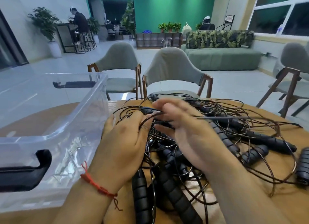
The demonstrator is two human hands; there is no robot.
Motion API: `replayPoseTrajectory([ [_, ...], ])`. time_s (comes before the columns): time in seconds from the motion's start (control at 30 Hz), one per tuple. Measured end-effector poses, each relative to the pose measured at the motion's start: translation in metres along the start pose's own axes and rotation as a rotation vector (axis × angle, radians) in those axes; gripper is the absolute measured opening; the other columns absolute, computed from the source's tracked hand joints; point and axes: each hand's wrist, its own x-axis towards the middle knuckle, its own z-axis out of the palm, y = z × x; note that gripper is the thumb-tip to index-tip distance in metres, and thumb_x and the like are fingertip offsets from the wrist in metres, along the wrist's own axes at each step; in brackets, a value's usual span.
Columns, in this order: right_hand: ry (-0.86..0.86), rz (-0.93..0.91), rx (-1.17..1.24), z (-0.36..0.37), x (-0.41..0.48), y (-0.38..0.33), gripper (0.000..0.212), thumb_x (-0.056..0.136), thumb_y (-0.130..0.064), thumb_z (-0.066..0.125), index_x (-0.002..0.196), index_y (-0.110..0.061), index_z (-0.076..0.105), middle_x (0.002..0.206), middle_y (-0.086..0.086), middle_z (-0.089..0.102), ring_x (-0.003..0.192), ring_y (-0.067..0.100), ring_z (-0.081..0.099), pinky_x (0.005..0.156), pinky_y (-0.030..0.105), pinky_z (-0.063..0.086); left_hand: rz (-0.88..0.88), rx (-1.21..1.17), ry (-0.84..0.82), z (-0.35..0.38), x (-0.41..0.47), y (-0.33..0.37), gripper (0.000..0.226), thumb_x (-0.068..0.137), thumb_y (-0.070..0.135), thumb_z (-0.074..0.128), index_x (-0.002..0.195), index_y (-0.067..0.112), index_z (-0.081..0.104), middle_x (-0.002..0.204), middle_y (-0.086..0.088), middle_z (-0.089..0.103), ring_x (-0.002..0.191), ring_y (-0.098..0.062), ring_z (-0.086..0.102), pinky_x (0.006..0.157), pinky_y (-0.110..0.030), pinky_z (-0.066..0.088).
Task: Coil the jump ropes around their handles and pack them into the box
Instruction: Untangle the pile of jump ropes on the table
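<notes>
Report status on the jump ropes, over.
Left hand grips a handle. Right hand, blurred, pinches a taut cord. Clear box alongside, no rope inside. Tangled pile underneath may snag.

Green wall (173, 10), grey chairs (173, 68), sofa (222, 56), windows (280, 11).

Smeared by motion: right hand (184, 125), perhaps pinching the blurred rope (225, 118). Largely hidden inside left hand (125, 143): a handle (148, 110). Cropped by left edge: box (55, 134).

box (80, 123) left, ropes (209, 148) right — on table (284, 198)
</notes>
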Motion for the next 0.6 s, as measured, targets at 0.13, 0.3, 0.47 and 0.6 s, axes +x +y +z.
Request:
replayPoseTrajectory([
  [0.13, 0.021, -0.099, -0.324, 0.015, -0.004, 0.015, 0.025, 0.107, -0.036, 0.059, 0.122, -0.033, 0.079, 0.118, -0.013, 0.077, 0.113, 0.005, 0.070, 0.097, 0.032, 0.054, 0.014, 0.019, -0.041, 0.004, 0.000, -0.004, 0.065, 0.100, 0.076, 0.002, 0.115, 0.039, 0.053, 0.095, 0.015, 0.067, 0.103, -0.007, 0.064, 0.130, -0.050, 0.012],
  [0.3, 0.212, -0.080, -0.154, 0.010, 0.003, 0.009, 0.028, 0.109, -0.029, 0.057, 0.092, -0.020, 0.077, 0.068, 0.004, 0.049, 0.055, 0.013, 0.048, 0.056, 0.031, 0.045, 0.078, 0.115, -0.117, 0.003, 0.003, -0.009, 0.056, 0.093, 0.086, 0.018, 0.094, 0.038, 0.046, 0.080, 0.015, 0.059, 0.085, -0.002, 0.057, 0.127, -0.046, 0.014],
  [0.47, 0.352, -0.054, 0.383, -0.013, 0.007, -0.020, 0.028, 0.106, -0.033, 0.057, 0.087, -0.015, 0.068, 0.068, -0.003, 0.055, 0.054, 0.007, 0.055, 0.060, 0.027, 0.059, 0.051, 0.215, -0.116, 0.001, 0.004, -0.025, 0.036, 0.098, 0.074, 0.033, 0.095, 0.042, 0.049, 0.086, 0.021, 0.060, 0.099, -0.006, 0.056, 0.126, -0.053, 0.014],
  [0.6, 0.396, -0.130, 0.564, -0.023, 0.007, -0.023, 0.031, 0.106, -0.037, 0.059, 0.084, -0.018, 0.069, 0.072, -0.004, 0.057, 0.057, 0.004, 0.060, 0.070, 0.026, 0.061, 0.015, 0.193, -0.035, 0.000, 0.004, -0.028, 0.009, 0.101, 0.053, 0.056, 0.107, 0.046, 0.057, 0.098, 0.027, 0.061, 0.117, -0.007, 0.054, 0.126, -0.059, 0.015],
])
